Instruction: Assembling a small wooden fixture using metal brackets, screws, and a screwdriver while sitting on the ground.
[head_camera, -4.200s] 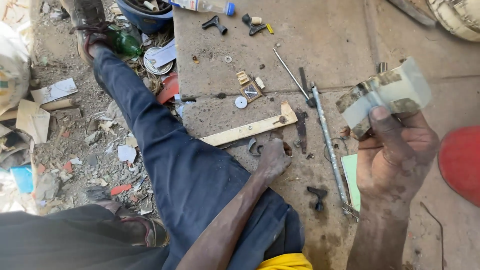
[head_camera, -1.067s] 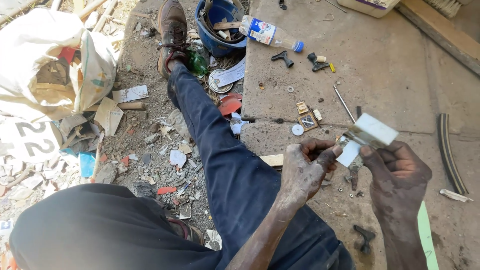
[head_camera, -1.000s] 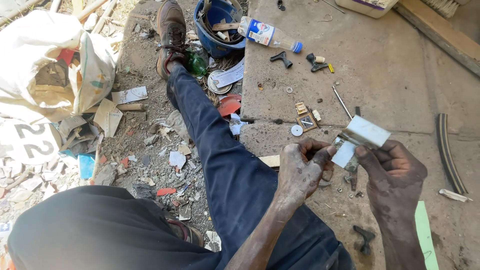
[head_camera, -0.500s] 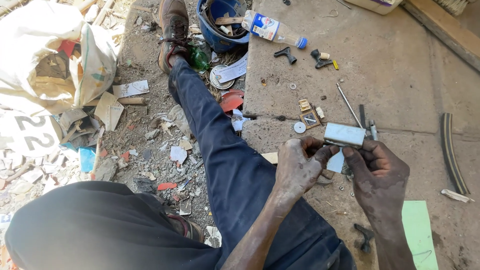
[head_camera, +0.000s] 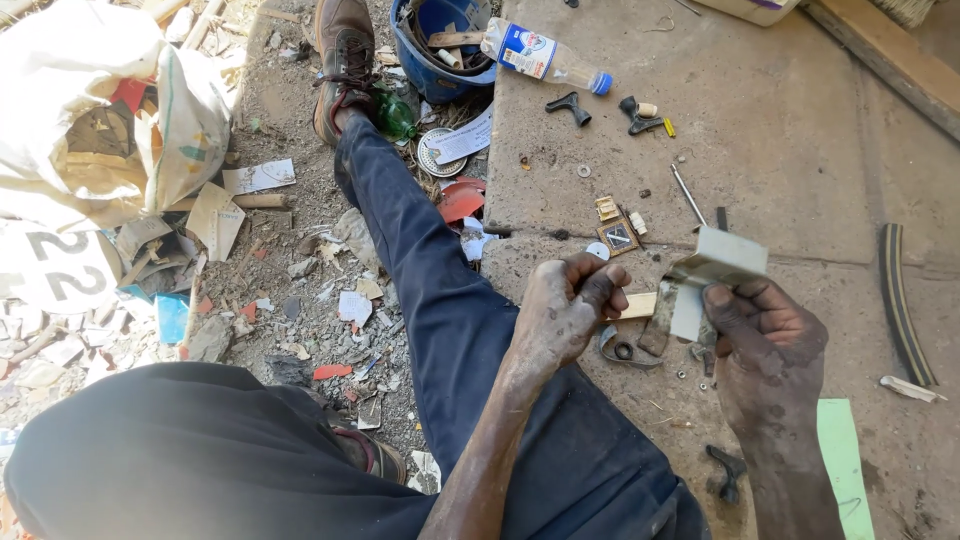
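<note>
My right hand (head_camera: 765, 345) grips a small pale grey metal piece (head_camera: 712, 270), bent and boxy, held up over a concrete slab (head_camera: 780, 120). My left hand (head_camera: 562, 310) is curled just to its left, fingertips pinched together near the piece; I cannot tell whether it holds something tiny. My outstretched leg in dark blue trousers (head_camera: 430, 290) runs up to a brown shoe (head_camera: 340, 55). Under my hands lie a wooden strip (head_camera: 636, 305) and a dark metal ring part (head_camera: 620, 350).
On the slab lie a plastic bottle (head_camera: 545, 55), black handles (head_camera: 570, 105), small parts, a thin metal rod (head_camera: 688, 195), a curved black strip (head_camera: 900, 300) and a green sheet (head_camera: 845, 460). A blue bucket (head_camera: 435, 45) stands by the shoe. White sacks (head_camera: 110, 120) and litter fill the left.
My right hand brought the metal piece down close to my left hand, which lifted off the slab to meet it. Over the last half second the piece was tilted and raised slightly.
</note>
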